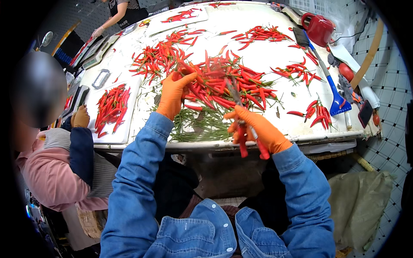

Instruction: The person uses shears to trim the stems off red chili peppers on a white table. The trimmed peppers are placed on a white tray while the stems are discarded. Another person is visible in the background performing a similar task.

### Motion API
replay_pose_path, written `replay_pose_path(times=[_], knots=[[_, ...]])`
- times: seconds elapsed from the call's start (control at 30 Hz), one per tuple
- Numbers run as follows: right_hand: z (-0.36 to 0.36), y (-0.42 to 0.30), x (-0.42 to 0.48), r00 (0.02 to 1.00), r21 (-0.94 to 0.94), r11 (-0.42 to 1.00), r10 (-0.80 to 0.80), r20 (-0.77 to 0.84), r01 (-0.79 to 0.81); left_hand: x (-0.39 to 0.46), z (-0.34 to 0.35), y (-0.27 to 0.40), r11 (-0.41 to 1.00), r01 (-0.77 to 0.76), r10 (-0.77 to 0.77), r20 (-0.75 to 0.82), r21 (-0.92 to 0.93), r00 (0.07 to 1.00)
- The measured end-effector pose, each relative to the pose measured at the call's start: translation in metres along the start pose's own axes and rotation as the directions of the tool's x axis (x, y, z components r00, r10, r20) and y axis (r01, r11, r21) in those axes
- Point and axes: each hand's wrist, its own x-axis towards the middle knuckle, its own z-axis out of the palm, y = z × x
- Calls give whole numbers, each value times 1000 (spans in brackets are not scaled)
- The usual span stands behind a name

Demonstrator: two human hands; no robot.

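Note:
My left hand (174, 91), in an orange glove, is at the left side of a large heap of red chili peppers (222, 80), thumb and fingertips closed on chili peppers there. In my right hand (258, 125), gloved the same way, are scissors or shears (242, 135) with red handles; their metal blades point up over the heap and look blurred. Cut green stems (201, 125) lie between my two hands, near the edge of the white table (309, 137).
A white board (121, 138) with chilies lies left, beside a co-worker (58, 167). Another person (121, 14) stands at the far side. Smaller chili piles (264, 34), a blue-handled brush or scraper (335, 93), a red jug (319, 29) and a phone (365, 113) are rightward.

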Motion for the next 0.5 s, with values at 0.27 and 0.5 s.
replay_pose_path(times=[0.27,0.5], knots=[[22,14,15,1000,-97,995,18,-24,-20,-11,8,5,990,65,-55,78,-124,995],[21,17,19,992,96,995,-27,-123,39,-23,20,5,997,51,-42,141,-59,989]])
